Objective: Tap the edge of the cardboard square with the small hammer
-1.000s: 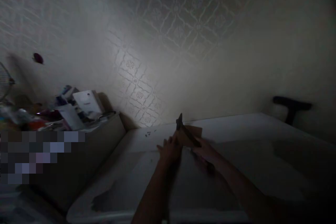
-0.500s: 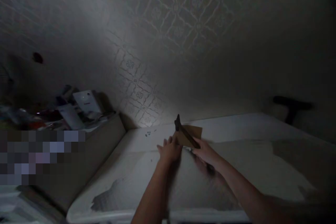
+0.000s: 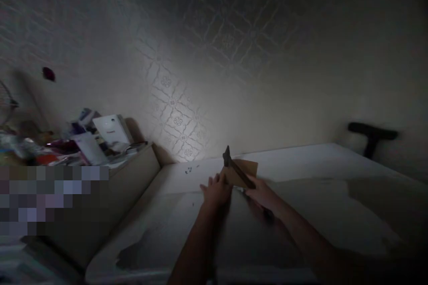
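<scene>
At the far left, part of a fan point(image 3: 6, 102) is seen at the edge, and a dark red thing point(image 3: 49, 74) is seen on the wall point(image 3: 274, 98). Mixed clutter and a white box point(image 3: 112, 129) are carried by a cabinet point(image 3: 130, 187). On the pale desk point(image 3: 301, 160), small dark bits point(image 3: 188, 170) are scattered near the wall. Nearer the middle, the left hand point(image 3: 216, 192) is placed at the left edge of the cardboard point(image 3: 250, 168), its outer fingers spread; whether anything is pinched there cannot be told. The hammer point(image 3: 239, 173) is held slantwise in front of the cardboard, its head pointed up and left. Its handle is gripped by the closed right hand point(image 3: 262, 192). At the far right, a black T-shaped thing point(image 3: 372, 132) is seen beyond the desk.
</scene>
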A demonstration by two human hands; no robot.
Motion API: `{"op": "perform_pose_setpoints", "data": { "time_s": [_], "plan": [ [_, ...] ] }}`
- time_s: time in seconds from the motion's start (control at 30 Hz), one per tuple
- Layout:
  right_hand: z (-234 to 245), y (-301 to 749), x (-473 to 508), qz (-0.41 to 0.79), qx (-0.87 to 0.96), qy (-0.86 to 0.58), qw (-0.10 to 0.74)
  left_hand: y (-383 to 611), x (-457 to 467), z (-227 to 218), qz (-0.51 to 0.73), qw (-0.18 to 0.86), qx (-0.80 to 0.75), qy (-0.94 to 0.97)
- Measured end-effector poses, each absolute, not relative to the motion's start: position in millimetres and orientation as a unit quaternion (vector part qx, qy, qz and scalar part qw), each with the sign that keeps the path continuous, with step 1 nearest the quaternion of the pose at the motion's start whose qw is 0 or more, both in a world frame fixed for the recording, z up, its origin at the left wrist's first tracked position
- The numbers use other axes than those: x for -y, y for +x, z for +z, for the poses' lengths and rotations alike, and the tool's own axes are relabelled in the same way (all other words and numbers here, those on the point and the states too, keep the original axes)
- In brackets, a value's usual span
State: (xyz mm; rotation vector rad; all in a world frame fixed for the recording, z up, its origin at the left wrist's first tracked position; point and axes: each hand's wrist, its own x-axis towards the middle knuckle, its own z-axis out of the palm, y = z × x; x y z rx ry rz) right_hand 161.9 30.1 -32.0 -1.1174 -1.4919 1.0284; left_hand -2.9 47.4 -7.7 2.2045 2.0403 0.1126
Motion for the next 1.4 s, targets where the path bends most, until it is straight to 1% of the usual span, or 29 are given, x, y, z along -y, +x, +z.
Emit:
{"op": "perform_pose_setpoints", "data": {
  "time_s": [0.23, 0.33, 0.53, 0.73, 0.83, 1.0, 1.13, 1.3, 1.4],
  "plan": [
    [-34.3, 160.9, -30.2, 0.414, 0.614, -0.463, 0.487, -2.7, -46.0, -6.4, 0.046, 0.069, -0.673, 0.735],
    [-33.6, 160.7, -30.2, 0.410, 0.608, -0.459, 0.501, -1.8, -43.8, -2.7, 0.055, 0.069, -0.674, 0.733],
    [-32.7, 161.7, -29.2, 0.420, 0.618, -0.452, 0.487, 3.0, -43.7, 2.4, 0.127, 0.063, -0.661, 0.737],
    [-32.7, 160.5, -28.9, 0.387, 0.627, -0.451, 0.504, 4.0, -45.7, -0.4, 0.161, 0.066, -0.631, 0.756],
    [-33.3, 160.1, -29.7, 0.388, 0.632, -0.445, 0.503, 3.9, -44.3, -0.8, 0.152, 0.075, -0.623, 0.764],
    [-31.3, 159.6, -27.7, 0.390, 0.625, -0.454, 0.501, 4.8, -41.1, 0.2, 0.104, 0.065, -0.623, 0.773],
    [-27.1, 159.7, -25.3, 0.407, 0.615, -0.450, 0.503, 4.5, -40.6, -0.4, 0.112, 0.063, -0.622, 0.773],
    [-22.0, 161.4, -21.6, 0.429, 0.606, -0.473, 0.474, 3.8, -41.4, -1.0, 0.106, 0.066, -0.622, 0.773],
    [-22.1, 161.2, -21.6, 0.423, 0.604, -0.466, 0.489, 4.3, -41.0, -0.4, 0.105, 0.071, -0.624, 0.771]
  ]
}}
